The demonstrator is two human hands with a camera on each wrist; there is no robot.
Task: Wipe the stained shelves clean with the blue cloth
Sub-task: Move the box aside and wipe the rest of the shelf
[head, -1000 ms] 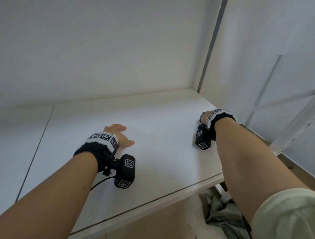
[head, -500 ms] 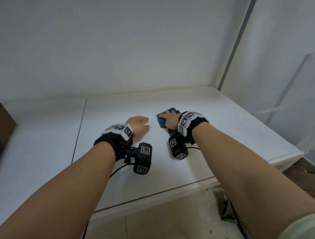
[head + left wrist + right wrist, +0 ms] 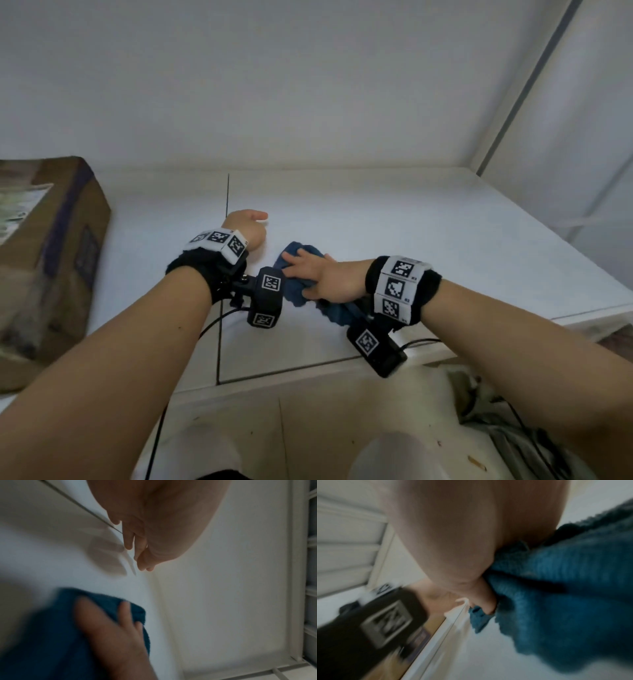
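The blue cloth (image 3: 334, 313) lies bunched on the white shelf (image 3: 428, 240), just right of a dark seam (image 3: 227, 192) between panels. My right hand (image 3: 301, 270) presses down on the cloth with straight, spread fingers (image 3: 125, 612); the cloth (image 3: 565, 601) bulges out under its palm and around the thumb (image 3: 486, 601). My left hand (image 3: 255, 219) rests on the bare shelf beside the seam, a little left of and beyond the cloth (image 3: 51, 635). Its fingers (image 3: 128, 540) hang relaxed with the tips on the surface and hold nothing. I make out no stain on the shelf.
A brown cardboard box (image 3: 44, 260) stands on the shelf at the far left. The back wall and a right side panel (image 3: 565, 137) close the shelf in. Below the front edge, grey fabric (image 3: 496, 421) lies on the floor at the right.
My right hand has swept the cloth leftward from the shelf's right end to just beside my left hand. The view has swung left, bringing the box into sight.
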